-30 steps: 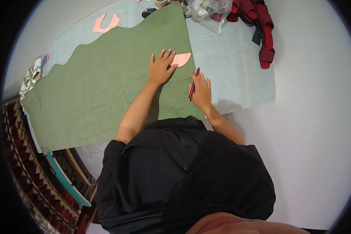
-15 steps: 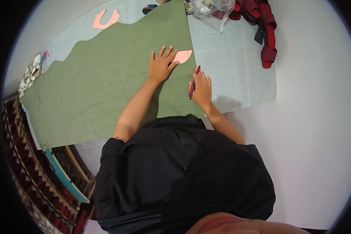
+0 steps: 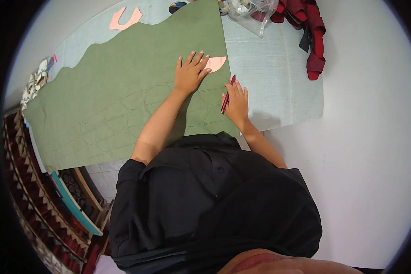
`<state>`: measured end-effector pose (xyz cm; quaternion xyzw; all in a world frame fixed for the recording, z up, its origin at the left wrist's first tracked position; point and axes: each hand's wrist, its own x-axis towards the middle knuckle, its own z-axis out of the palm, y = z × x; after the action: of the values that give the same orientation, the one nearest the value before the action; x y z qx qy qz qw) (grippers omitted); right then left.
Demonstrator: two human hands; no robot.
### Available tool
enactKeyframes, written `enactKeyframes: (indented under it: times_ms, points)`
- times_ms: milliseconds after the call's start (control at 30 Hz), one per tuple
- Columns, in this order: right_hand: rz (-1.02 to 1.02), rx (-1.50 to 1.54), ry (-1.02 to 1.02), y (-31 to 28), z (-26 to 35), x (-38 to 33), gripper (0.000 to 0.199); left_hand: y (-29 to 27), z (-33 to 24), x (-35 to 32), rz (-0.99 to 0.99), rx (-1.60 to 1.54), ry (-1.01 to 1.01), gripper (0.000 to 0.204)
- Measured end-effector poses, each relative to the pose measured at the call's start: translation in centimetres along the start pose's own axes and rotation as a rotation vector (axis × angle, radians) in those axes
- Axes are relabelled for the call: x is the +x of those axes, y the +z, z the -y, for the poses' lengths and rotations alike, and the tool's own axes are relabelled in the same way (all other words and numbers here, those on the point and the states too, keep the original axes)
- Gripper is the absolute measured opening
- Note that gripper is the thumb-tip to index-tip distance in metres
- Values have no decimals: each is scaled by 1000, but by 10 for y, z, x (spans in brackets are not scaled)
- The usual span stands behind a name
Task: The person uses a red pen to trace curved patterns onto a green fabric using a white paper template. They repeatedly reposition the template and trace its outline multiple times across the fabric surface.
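Note:
A large green sheet of material [image 3: 137,59] covers much of the table, with rows of thin traced outlines on its nearer half. My left hand [image 3: 190,75] lies flat on it, fingers spread, over the left part of a pink pattern piece [image 3: 216,64]. That piece has a curved edge and sits near the sheet's right edge. My right hand [image 3: 237,102] rests beside the sheet's right edge, its fingers closed around a dark red pen [image 3: 229,93]. The pen's upper end points away from me, close to the pattern piece but apart from it.
A U-shaped pink pattern piece [image 3: 125,19] lies beyond the sheet on the pale blue table cover [image 3: 265,68]. Far right are a clear plastic bag [image 3: 252,16] and dark red sandals [image 3: 315,61]. A white patterned item [image 3: 35,86] sits at the left edge, above shelving [image 3: 45,196].
The view has shifted very slightly. Both hands, the pen and the pattern piece keep nearly the same places on the sheet.

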<state>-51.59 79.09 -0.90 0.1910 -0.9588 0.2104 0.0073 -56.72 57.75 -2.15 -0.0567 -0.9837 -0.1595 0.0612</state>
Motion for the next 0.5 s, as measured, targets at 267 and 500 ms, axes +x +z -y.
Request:
enactKeyframes:
  times_ms: [267, 500]
  points:
    - [17, 33, 4, -2, 1, 0, 36, -1, 0, 0, -8, 6, 0, 49]
    - [-33, 6, -24, -4, 3, 1, 36, -2, 0, 1, 15, -33, -11, 46]
